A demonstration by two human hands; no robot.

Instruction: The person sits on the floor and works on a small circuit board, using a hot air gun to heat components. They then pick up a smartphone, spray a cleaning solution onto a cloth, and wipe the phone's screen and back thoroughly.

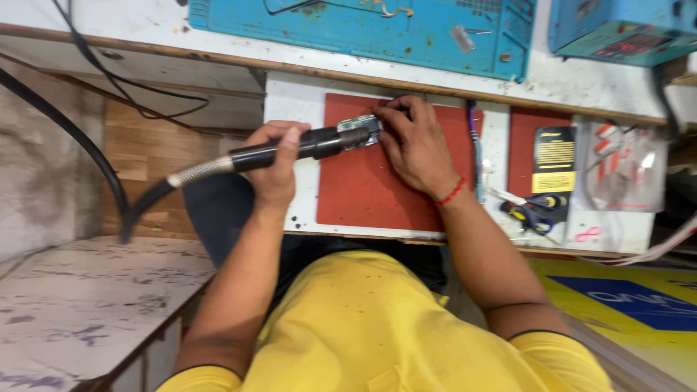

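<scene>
Left hand [274, 156] is wrapped around the black handle of the hot-air wand [290, 147], grip fully closed on it, thumb lying along the top. The wand runs from 9 o'clock toward 3 o'clock, its metal nozzle tip right at the small circuit board [365, 127]; touching or just short of it, I cannot tell. From the wand's rear end a silver spring collar leads into a thick black hose [109, 174] that loops away to 8 o'clock and up past the left edge.

Right hand [414, 145] sits at 3 o'clock of the board, fingers curled down and pinching its right edge, grip closed on the board. A red thread band circles that wrist. The board lies near the top left corner of the red mat [370, 192], which rests on the white bench [294, 98].

At 3 o'clock of the mat, a purple cable [475, 145] runs down the bench. Beyond it a second red mat [524, 120] carries a black-and-yellow packet [554, 160], with scissors [534, 214] just below at 5 o'clock. Clear bags of small red parts [624, 167] lie at the far right.

Up at 12 o'clock, a blue work mat [363, 29] spreads across the upper shelf, a blue machine [617, 29] at 1 o'clock. The person wears a yellow shirt [377, 334].
</scene>
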